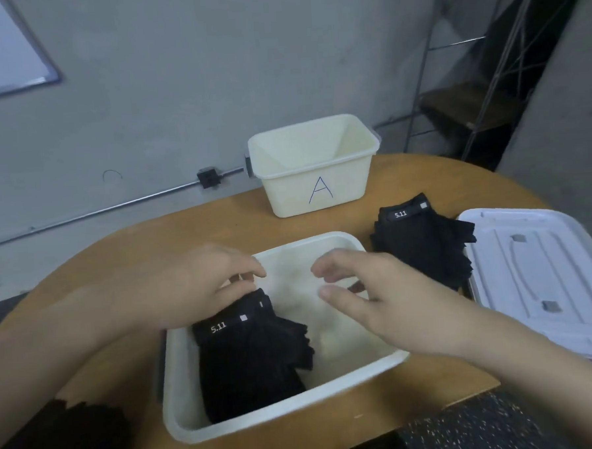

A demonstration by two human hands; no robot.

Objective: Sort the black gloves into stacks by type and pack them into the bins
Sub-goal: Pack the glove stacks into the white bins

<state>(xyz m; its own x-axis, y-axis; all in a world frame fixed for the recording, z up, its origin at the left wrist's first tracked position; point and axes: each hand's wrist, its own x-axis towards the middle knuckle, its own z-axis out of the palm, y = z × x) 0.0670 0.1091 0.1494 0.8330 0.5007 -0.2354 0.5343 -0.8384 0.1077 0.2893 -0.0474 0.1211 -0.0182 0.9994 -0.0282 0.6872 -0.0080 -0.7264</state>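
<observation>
L hand (202, 291) reaches over the near bin's (287, 413) left rim, fingertips curled onto the cuff end of the glove stack (250, 357) inside; looks like a pinch but contact is partly hidden. R hand (370, 296) hovers over the bin's middle w/ fingers loosely curled, holding nothing. That stack sits in the bin's left half, cuff label "5.11" facing up, bin's right half showing bare white floor. Second glove stack (422, 245) lies on the wooden table (192, 229) just beyond the bin's right far corner. Bin marked "A" (314, 168) stands well behind the near bin. White lid (544, 280) lies flat to the bin's right.
</observation>
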